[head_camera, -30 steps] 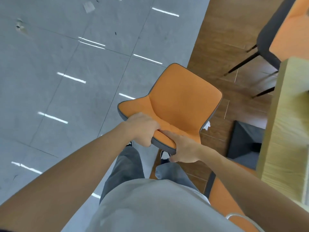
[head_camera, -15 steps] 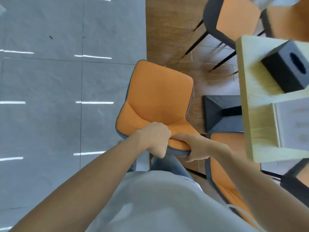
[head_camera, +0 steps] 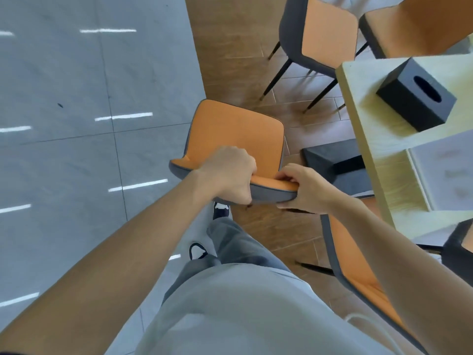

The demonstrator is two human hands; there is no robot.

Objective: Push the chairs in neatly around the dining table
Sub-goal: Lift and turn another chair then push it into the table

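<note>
Both hands grasp the top edge of the backrest of an orange chair (head_camera: 235,129): the left hand (head_camera: 230,175) is curled over its middle and the right hand (head_camera: 304,188) clamps the end nearer the dining table (head_camera: 368,139). The chair stands just left of the table's corner, its seat not yet under the top. 2 more orange chairs (head_camera: 327,34) stand beyond the table's far end, and a black tissue box (head_camera: 414,98) sits on the table.

Grey tiled floor (head_camera: 76,155) fills the nine o'clock side, streaked with bright reflections of ceiling lights (head_camera: 124,116). Wood-look plank flooring (head_camera: 230,47) runs from twelve o'clock toward five. At three o'clock, a black tissue box (head_camera: 416,98) sits on the pale surface (head_camera: 358,103).
</note>
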